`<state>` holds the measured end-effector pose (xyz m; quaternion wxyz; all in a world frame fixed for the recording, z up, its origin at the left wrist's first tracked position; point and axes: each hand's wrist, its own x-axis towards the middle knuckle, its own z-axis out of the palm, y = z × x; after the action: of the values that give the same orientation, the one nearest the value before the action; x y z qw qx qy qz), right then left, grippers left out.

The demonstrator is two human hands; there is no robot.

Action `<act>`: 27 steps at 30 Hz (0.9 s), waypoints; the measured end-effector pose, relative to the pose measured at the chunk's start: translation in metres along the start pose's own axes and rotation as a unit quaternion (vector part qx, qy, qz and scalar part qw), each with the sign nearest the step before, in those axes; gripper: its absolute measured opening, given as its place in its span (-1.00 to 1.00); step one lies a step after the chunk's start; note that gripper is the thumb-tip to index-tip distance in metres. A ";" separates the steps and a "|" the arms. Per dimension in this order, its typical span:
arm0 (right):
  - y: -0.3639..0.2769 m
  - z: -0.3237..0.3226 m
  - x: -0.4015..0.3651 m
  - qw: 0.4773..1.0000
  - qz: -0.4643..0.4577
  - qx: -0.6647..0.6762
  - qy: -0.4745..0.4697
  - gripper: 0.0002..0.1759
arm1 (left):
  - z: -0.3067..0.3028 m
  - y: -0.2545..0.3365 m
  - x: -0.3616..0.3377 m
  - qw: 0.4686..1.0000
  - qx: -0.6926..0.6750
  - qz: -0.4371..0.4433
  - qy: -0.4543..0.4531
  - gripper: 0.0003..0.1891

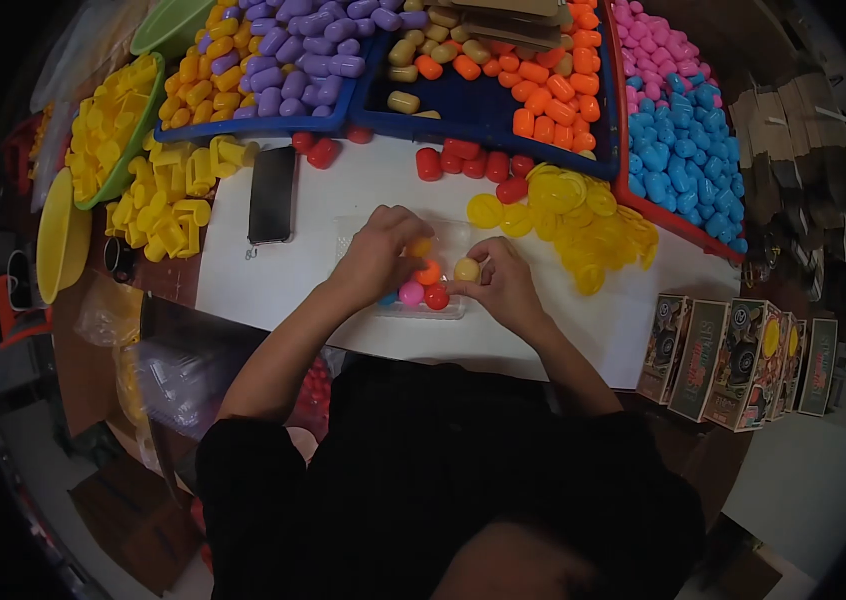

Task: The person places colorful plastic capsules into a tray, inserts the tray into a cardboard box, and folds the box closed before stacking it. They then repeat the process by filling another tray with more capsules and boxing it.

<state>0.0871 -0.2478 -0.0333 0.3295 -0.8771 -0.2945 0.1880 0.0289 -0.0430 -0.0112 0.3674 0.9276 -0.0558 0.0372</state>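
A clear plastic tray (455, 236) lies on the white tabletop in front of me. In its near part sit a pink capsule (411, 293), a red capsule (437, 297) and an orange capsule (429, 272); a bit of blue shows beside the pink one. My left hand (378, 258) is over the tray, its fingers curled around a yellow-orange capsule (422, 246) that they partly cover. At the tray's right side, my right hand (505, 284) pinches a tan capsule (467, 269) between thumb and fingers.
Behind stand a blue bin (343, 118) of purple and yellow-orange capsules, another blue bin (503, 145) of tan and orange ones, and a red bin (678, 228) of pink and blue ones. Yellow discs (583, 225), a phone (272, 195), yellow parts (158, 200) and printed boxes (733, 365) surround the tray.
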 end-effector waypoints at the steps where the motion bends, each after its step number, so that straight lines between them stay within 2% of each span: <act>1: 0.001 0.004 -0.003 0.994 0.016 0.102 -0.027 -0.48 | 0.000 -0.003 -0.001 1.000 0.000 0.000 -0.001 -0.65; 2: 0.003 0.009 -0.007 0.977 0.033 0.204 -0.054 -0.41 | -0.001 -0.007 -0.002 1.000 -0.006 0.005 -0.010 -0.68; 3: 0.006 0.018 -0.012 0.976 0.034 0.206 -0.055 -0.41 | -0.003 -0.011 -0.004 1.000 -0.014 0.009 -0.020 -0.72; 5: 0.009 0.035 -0.023 0.957 -0.053 0.282 -0.043 -0.32 | -0.011 -0.018 -0.005 0.999 0.001 -0.012 -0.031 -0.76; 6: 0.004 0.039 -0.029 0.957 -0.051 0.281 -0.043 -0.32 | -0.015 -0.020 -0.005 0.999 0.016 -0.030 -0.041 -0.79; 7: -0.002 0.042 -0.034 0.986 -0.113 0.110 -0.052 -0.29 | -0.019 -0.021 -0.006 0.999 0.014 -0.028 -0.041 -0.79; 8: -0.005 0.042 -0.034 0.981 -0.171 -0.066 -0.060 -0.26 | -0.025 -0.022 -0.006 0.999 0.018 -0.032 -0.032 -0.81; 10: -0.007 0.022 -0.020 0.980 -0.173 -0.069 -0.063 -0.23 | -0.037 -0.012 -0.002 0.999 0.023 -0.028 -0.019 -0.83; 12: -0.026 -0.046 0.022 0.977 -0.152 -0.043 -0.146 -0.31 | -0.052 0.005 0.000 0.993 -0.036 -0.037 0.103 -0.86; 13: -0.037 -0.072 0.046 0.985 -0.174 -0.001 0.020 -0.33 | -0.055 0.010 0.001 0.987 -0.057 -0.039 0.147 -0.89; 14: -0.045 -0.099 0.078 0.963 -0.210 0.002 0.168 -0.36 | -0.056 0.015 0.002 0.987 -0.054 -0.034 0.147 -0.89; 15: -0.060 -0.121 0.112 0.933 -0.205 0.030 0.294 -0.36 | -0.057 0.022 0.004 0.984 -0.062 -0.001 0.165 -0.89; 16: -0.053 -0.140 0.164 0.851 -0.247 -0.144 0.440 -0.20 | -0.057 0.029 0.007 0.980 -0.068 0.032 0.184 -0.88; 17: -0.047 -0.156 0.213 0.814 -0.226 -0.207 0.493 -0.18 | -0.053 0.037 0.010 0.980 -0.085 0.048 0.171 -0.88; 20: -0.021 -0.177 0.308 0.898 -0.017 -0.228 0.377 -0.12 | -0.041 0.056 0.024 0.981 -0.099 0.104 0.128 -0.86; 21: -0.018 -0.185 0.318 0.912 0.011 -0.211 0.352 -0.09 | -0.039 0.059 0.030 0.980 -0.095 0.110 0.133 -0.85; 22: -0.021 -0.196 0.312 0.922 0.014 -0.192 0.337 -0.07 | -0.039 0.060 0.035 0.979 -0.094 0.115 0.140 -0.83; 23: -0.020 -0.207 0.301 0.928 0.005 -0.175 0.328 -0.05 | -0.043 0.054 0.040 0.978 -0.103 0.116 0.138 -0.71; 24: -0.027 -0.219 0.274 0.956 0.018 -0.173 0.238 -0.13 | -0.050 0.052 0.045 0.973 -0.143 0.071 0.166 -0.61; 25: -0.028 -0.221 0.250 0.943 -0.018 -0.172 0.285 -0.22 | -0.055 0.050 0.053 0.963 -0.187 0.024 0.193 -0.51; 26: -0.028 -0.217 0.221 0.927 -0.052 -0.171 0.329 -0.31 | -0.050 0.034 0.066 0.932 -0.270 -0.027 0.242 -0.31; 27: -0.034 -0.209 0.185 0.932 -0.067 -0.144 0.327 -0.32 | -0.052 0.026 0.081 0.916 -0.296 -0.055 0.266 -0.26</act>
<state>0.3231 -0.2057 0.1141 0.2899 -0.9063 -0.2519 -0.1762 0.1043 -0.0321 0.0532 0.6276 0.7343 0.0863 0.2439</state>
